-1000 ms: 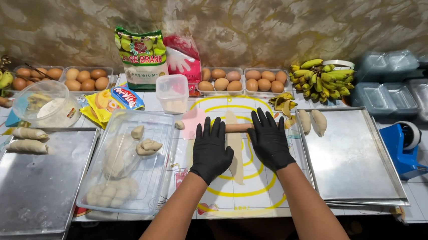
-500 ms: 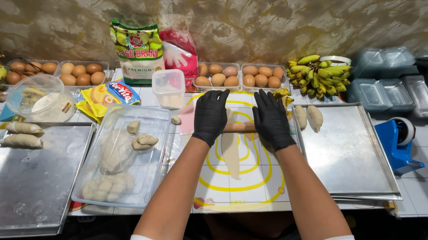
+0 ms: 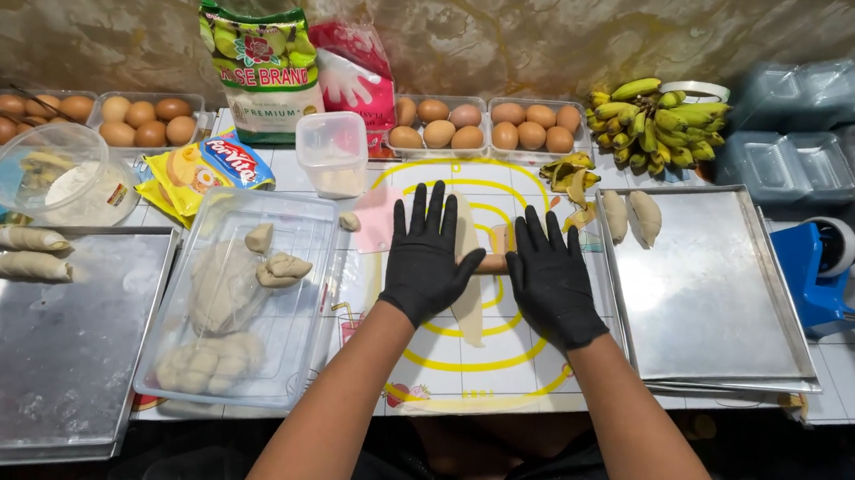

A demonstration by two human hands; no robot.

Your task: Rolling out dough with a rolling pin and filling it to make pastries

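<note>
— What is kept in the containers?
— Pale, lumpy dough pieces are held in the clear tub, left of the hands.
— And the grip?
— The left hand and right hand (black-gloved) are laid flat, fingers spread, on a wooden pin; a thin dough strip is pressed beneath, between them.

Both gloved hands flat, fingers spread
</note>
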